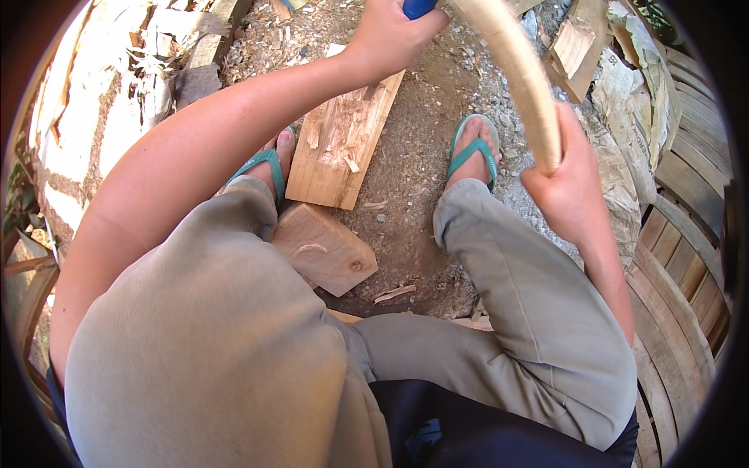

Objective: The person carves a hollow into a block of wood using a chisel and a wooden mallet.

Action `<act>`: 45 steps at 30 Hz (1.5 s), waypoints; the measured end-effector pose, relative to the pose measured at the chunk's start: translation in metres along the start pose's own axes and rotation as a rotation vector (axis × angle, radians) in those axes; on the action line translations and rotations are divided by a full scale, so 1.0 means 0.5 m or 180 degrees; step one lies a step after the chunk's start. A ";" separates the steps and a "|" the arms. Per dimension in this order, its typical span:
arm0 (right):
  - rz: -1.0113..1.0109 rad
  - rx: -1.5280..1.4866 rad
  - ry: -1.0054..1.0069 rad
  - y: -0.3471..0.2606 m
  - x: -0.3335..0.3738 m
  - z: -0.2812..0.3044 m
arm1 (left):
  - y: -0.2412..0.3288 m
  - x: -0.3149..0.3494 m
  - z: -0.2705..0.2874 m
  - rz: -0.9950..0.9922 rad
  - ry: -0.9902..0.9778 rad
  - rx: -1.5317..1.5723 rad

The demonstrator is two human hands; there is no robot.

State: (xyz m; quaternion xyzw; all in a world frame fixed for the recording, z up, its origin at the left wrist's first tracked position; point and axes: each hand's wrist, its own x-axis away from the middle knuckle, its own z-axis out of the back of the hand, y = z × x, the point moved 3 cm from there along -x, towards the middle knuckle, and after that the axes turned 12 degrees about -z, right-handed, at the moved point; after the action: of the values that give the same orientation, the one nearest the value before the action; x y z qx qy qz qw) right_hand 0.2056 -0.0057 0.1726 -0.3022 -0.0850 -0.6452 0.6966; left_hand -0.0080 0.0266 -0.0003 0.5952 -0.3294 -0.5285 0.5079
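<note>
My right hand [568, 187] is wrapped round the lower end of a pale, curved wooden piece [511, 66], smooth and thick like a tool handle. It rises up and to the left, and its far end is cut off by the top edge. At the top, my left hand [394, 35] is closed on a blue handle [419, 8]; whatever that handle belongs to lies out of the picture. Below the left forearm, a wooden board [331, 183] carries rough chips and shavings on its upper face.
A wooden block [335, 253] with a curled shaving lies between my legs. My feet in green sandals [477, 156] stand either side of the board. Crumpled paper sheeting [616, 156] and curved wooden slats [671, 304] are at right. Scrap wood [207, 47] lies at upper left.
</note>
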 end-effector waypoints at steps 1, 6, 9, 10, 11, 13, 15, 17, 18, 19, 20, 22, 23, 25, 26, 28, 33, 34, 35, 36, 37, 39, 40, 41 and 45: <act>0.0085 -0.0020 0.0176 -0.003 0.002 0.012 | 0.000 0.000 -0.006 -0.0119 -0.0002 -0.0236; 0.0173 -0.1029 0.0674 -0.019 -0.007 0.107 | 0.009 0.003 -0.001 0.0161 -0.0054 0.0010; 0.0384 -0.1326 0.0859 0.018 -0.004 0.036 | 0.004 -0.011 -0.011 -0.0035 0.0118 0.0189; 0.0224 -0.0018 0.0499 0.002 0.023 0.033 | 0.013 -0.027 -0.033 -0.0203 0.0169 0.0345; -0.0021 0.0479 0.0182 0.020 0.011 0.006 | 0.006 -0.021 -0.025 -0.0110 0.0135 0.0257; -0.0027 0.0020 0.0137 0.011 -0.007 0.029 | -0.012 -0.015 -0.002 0.0246 -0.0021 0.0066; 0.0087 -0.0511 0.0308 -0.016 -0.013 0.102 | -0.017 -0.006 0.004 0.0473 -0.0133 0.0068; 0.0174 -0.1302 0.0486 -0.006 -0.029 0.134 | -0.013 -0.005 0.004 0.0375 -0.0021 0.0122; 0.0234 -0.1584 0.0619 0.005 -0.042 0.104 | -0.013 -0.004 0.007 0.0349 -0.0057 0.0022; 0.0274 -0.1860 0.0747 0.024 -0.046 0.059 | -0.010 -0.003 0.008 0.0340 -0.0102 -0.0067; 0.0210 -0.1296 0.0406 0.029 -0.040 0.016 | -0.008 -0.006 0.010 0.0322 -0.0142 -0.0154; 0.0105 -0.0146 -0.0242 0.034 -0.023 -0.040 | -0.012 -0.017 0.004 0.0582 -0.0255 -0.0118; -0.0170 -0.0109 -0.0048 0.023 0.000 0.004 | -0.005 -0.029 -0.026 0.0658 -0.0372 0.0080; -0.0331 -0.0334 -0.0008 -0.002 -0.029 0.064 | -0.023 -0.025 -0.002 0.0542 -0.0272 0.0121; -0.0074 -0.0559 0.0158 -0.006 -0.038 0.095 | -0.027 -0.027 0.000 0.0456 -0.0259 0.0225; 0.0097 -0.1121 0.0276 0.023 -0.083 0.129 | -0.036 -0.027 0.002 0.0404 -0.0290 0.0233; 0.0086 0.0099 -0.0433 0.036 -0.082 0.007 | -0.054 -0.033 0.004 0.0725 -0.0773 -0.0096; -0.0048 -0.0024 -0.0480 0.034 -0.097 0.027 | -0.055 -0.039 0.005 0.0746 -0.0808 -0.0045; -0.0202 -0.0159 -0.0516 0.031 -0.105 0.049 | -0.052 -0.039 0.007 0.0760 -0.0867 0.0015; -0.0242 -0.0244 -0.0349 0.019 -0.116 0.083 | -0.059 -0.042 0.006 0.0733 -0.0820 -0.0083; -0.0308 -0.0660 -0.0137 -0.003 -0.115 0.103 | -0.066 -0.046 0.006 0.0706 -0.0772 -0.0181; -0.0261 -0.1554 0.0149 0.026 -0.142 0.105 | -0.076 -0.046 -0.007 0.0560 -0.0696 -0.0161; -0.0243 -0.1199 0.0093 0.034 -0.136 0.076 | -0.079 -0.047 -0.009 0.0434 -0.0642 -0.0082; -0.0240 -0.0825 0.0052 0.036 -0.121 0.036 | -0.078 -0.049 -0.015 0.0302 -0.0588 0.0026; -0.0222 -0.0374 -0.0433 0.035 -0.129 0.025 | -0.082 -0.048 0.002 0.0761 -0.0747 -0.0493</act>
State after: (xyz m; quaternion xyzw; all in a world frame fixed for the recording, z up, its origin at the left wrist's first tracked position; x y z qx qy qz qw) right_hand 0.2157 0.0555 0.1443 -0.3824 -0.1046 -0.6509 0.6474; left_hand -0.0204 0.0597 -0.0321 0.4452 -0.4131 -0.5539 0.5695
